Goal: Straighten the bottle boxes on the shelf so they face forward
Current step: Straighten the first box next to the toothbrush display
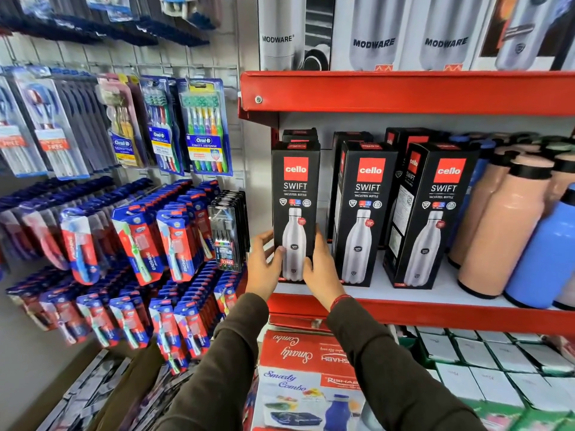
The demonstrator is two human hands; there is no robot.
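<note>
Three black Cello Swift bottle boxes stand in a front row on the red-edged shelf. The left box faces forward; my left hand grips its lower left edge and my right hand grips its lower right edge. Beside it, the middle box faces nearly forward. The right box is turned, showing its left side panel. More black boxes stand behind them.
Peach bottles and blue bottles stand loose at the shelf's right. Toothbrush packs hang on the wall to the left. Modware boxes fill the shelf above. Combo boxes sit on the shelf below.
</note>
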